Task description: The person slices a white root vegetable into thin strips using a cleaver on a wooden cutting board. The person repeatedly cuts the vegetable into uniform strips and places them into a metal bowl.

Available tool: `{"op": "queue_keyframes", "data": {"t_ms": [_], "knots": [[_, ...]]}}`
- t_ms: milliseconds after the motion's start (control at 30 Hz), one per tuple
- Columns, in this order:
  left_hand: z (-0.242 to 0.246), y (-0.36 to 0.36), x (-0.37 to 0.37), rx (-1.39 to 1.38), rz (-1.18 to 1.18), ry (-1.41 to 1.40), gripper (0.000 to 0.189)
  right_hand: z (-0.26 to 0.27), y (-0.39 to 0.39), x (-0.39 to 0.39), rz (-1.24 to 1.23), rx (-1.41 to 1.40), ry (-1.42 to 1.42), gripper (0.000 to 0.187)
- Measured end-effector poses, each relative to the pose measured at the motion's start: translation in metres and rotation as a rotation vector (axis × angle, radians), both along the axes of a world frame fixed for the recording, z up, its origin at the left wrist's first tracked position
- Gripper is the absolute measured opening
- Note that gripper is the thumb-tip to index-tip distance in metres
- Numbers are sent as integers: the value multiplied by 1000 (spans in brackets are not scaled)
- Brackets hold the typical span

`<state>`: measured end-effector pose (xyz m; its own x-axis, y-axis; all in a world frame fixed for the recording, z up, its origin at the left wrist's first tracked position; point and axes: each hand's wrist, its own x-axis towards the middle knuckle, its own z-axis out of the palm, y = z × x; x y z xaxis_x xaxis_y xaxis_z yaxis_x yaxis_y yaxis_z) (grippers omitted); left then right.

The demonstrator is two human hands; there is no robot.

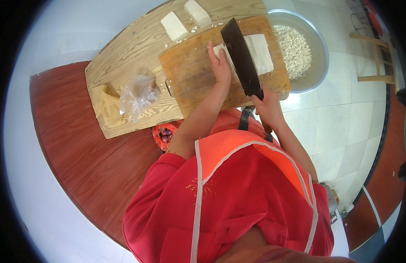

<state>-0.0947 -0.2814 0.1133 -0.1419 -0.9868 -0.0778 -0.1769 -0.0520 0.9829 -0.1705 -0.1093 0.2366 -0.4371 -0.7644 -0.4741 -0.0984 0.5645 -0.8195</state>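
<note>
My right hand (268,107) holds a large dark cleaver (242,57) by its handle end, the blade reaching up and left over a wooden cutting board (196,79). To the left of the blade, my left hand (221,67) rests its fingers and thumb on a pale block of what looks like tofu (217,50), partly hidden under the cleaver. Right of the blade lie pale slices (260,54) side by side. Two more pale blocks, one (174,27) nearer and another (198,13) beyond it, lie on the wooden table behind the board, among small crumbs.
A metal basin (324,56) of small pale cubes (293,51) stands right of the board. A clear plastic bag (139,97) and a yellowish cloth (107,105) lie on the table (140,49) at left. Below its edge is a red bag of onions (165,134). A wooden stool (375,79) stands far right.
</note>
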Motion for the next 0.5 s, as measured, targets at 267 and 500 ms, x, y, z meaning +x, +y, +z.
{"op": "queue_keyframes", "data": {"t_ms": [267, 500], "knots": [[-16, -3, -6, -53, 24, 63, 48, 17, 13, 17, 49, -45, 180, 36], [-20, -2, -6, -113, 19, -26, 40, 16, 15, 21, 71, 26, 193, 36]]}}
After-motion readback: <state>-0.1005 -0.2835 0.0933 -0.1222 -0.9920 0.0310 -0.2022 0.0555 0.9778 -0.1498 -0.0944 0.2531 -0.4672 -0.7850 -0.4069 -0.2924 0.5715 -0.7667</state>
